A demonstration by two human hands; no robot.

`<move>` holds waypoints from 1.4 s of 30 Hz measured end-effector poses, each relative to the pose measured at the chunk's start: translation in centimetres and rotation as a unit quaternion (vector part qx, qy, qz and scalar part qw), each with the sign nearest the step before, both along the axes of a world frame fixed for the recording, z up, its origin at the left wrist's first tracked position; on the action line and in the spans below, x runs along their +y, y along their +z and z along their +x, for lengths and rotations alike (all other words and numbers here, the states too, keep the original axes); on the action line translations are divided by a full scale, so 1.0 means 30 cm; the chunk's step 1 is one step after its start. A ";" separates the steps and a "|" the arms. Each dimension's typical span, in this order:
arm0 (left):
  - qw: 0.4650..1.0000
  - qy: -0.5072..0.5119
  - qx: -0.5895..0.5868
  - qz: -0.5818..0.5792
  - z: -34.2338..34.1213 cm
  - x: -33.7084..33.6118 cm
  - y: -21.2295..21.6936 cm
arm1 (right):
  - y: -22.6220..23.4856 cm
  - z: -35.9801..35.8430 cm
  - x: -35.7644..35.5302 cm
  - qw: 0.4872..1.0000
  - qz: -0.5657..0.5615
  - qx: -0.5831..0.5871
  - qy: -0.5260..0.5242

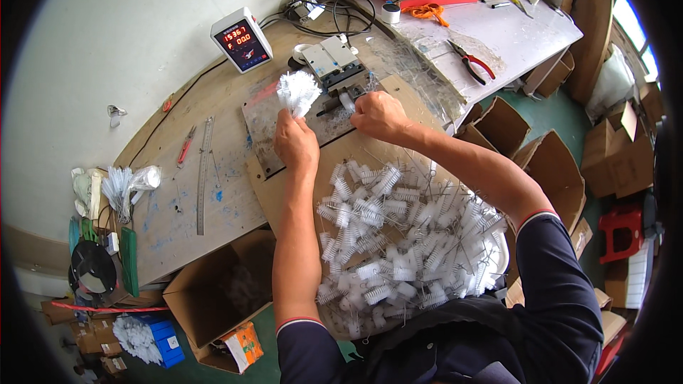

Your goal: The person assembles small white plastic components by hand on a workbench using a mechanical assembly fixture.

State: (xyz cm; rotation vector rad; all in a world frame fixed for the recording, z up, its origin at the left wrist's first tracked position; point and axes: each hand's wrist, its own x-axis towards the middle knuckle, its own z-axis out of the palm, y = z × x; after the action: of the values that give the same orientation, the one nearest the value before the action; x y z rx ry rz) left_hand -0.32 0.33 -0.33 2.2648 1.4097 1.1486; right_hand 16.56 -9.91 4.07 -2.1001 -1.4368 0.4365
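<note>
My left hand (297,144) is closed round the lower end of a bundle of white bristle brushes (299,91), heads up. My right hand (382,115) is curled into a closed grip at a small metal machine (333,59) on a steel plate (267,144); what its fingers hold is hidden. Just left of those fingers, a whitish round piece (346,102), perhaps a brush head, sits at the machine's dark shaft. Between my forearms lies a big heap of small white spiral brushes (384,235) with thin wire stems, in a white-rimmed container (506,256).
A box with a lit red display (242,40) stands behind the left hand. A steel ruler (204,178) and a red-handled tool (186,148) lie left; red-handled pliers (471,62) lie on the right table. Cardboard boxes (213,288) and a blue bin (165,341) stand below.
</note>
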 end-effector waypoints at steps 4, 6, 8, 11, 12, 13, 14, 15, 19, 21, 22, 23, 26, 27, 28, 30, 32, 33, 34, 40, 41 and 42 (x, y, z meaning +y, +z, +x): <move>1.000 -0.009 -0.012 0.026 0.001 0.007 -0.005 | -0.004 -0.011 0.008 1.000 0.001 -0.010 -0.012; 0.999 -0.007 -0.008 0.049 0.008 0.005 -0.009 | -0.009 -0.010 0.013 1.000 0.001 -0.011 -0.011; 0.997 -0.007 -0.005 0.072 0.023 0.000 -0.009 | -0.014 -0.003 0.018 1.000 0.001 -0.012 -0.011; 0.992 -0.029 -0.016 0.123 0.038 0.001 -0.024 | -0.011 -0.002 0.026 1.000 0.011 0.001 -0.026; 0.993 -0.055 -0.017 0.100 0.041 -0.002 -0.025 | -0.013 0.003 0.027 1.000 0.009 0.011 -0.023; 0.994 -0.080 -0.018 0.076 0.044 -0.004 -0.025 | -0.016 0.006 0.028 1.000 0.007 0.020 -0.020; 0.994 -0.081 -0.017 0.078 0.045 -0.005 -0.025 | -0.018 0.009 0.029 1.000 0.009 0.021 -0.021; 0.993 -0.100 -0.003 0.057 0.054 -0.012 -0.018 | -0.023 0.016 0.026 0.999 0.015 0.026 -0.017; 0.991 -0.126 0.028 0.039 0.066 -0.017 -0.001 | -0.019 0.037 0.024 0.998 0.010 0.062 -0.012; 0.990 -0.133 0.033 0.039 0.066 -0.014 0.001 | -0.012 0.045 0.023 0.996 0.006 0.091 -0.003; 0.989 -0.138 0.042 0.044 0.066 -0.016 0.001 | -0.008 0.053 0.022 0.993 0.000 0.119 0.007; 0.987 -0.144 0.050 0.050 0.068 -0.017 0.002 | -0.002 0.065 0.020 0.993 0.003 0.120 0.004; 0.984 -0.150 0.056 0.076 0.064 -0.009 -0.005 | 0.016 0.099 0.012 0.962 -0.029 0.270 0.032; 0.983 -0.152 0.067 0.081 0.067 -0.012 -0.001 | 0.015 0.114 0.004 0.953 -0.010 0.300 0.040; 0.982 -0.154 0.068 0.084 0.069 -0.017 0.002 | 0.013 0.130 -0.006 0.943 0.009 0.330 0.048; 0.978 -0.171 0.049 0.105 0.072 -0.029 0.007 | 0.013 0.155 -0.031 0.944 0.029 0.324 0.056; 0.977 -0.168 0.067 0.114 0.074 -0.041 0.013 | 0.017 0.178 -0.055 0.944 0.051 0.319 0.064; 0.976 -0.170 0.072 0.113 0.073 -0.044 0.012 | 0.021 0.189 -0.067 0.942 0.061 0.324 0.069; 0.975 -0.173 0.077 0.112 0.073 -0.046 0.014 | 0.026 0.199 -0.079 0.939 0.071 0.328 0.074; 0.973 -0.167 0.110 0.118 0.075 -0.051 0.021 | 0.051 0.202 -0.149 0.945 0.100 0.295 0.101; 0.978 -0.153 0.121 0.072 0.078 -0.056 0.024 | 0.054 0.199 -0.162 0.945 0.096 0.295 0.105; 0.982 -0.137 0.131 0.024 0.077 -0.060 0.028 | 0.078 0.184 -0.177 0.944 0.102 0.295 0.106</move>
State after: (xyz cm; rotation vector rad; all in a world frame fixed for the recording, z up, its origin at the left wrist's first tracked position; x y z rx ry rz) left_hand 1.98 -1.48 0.52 2.6211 1.1116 0.8308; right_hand 22.07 -15.22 6.41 -1.4756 -1.2736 0.8748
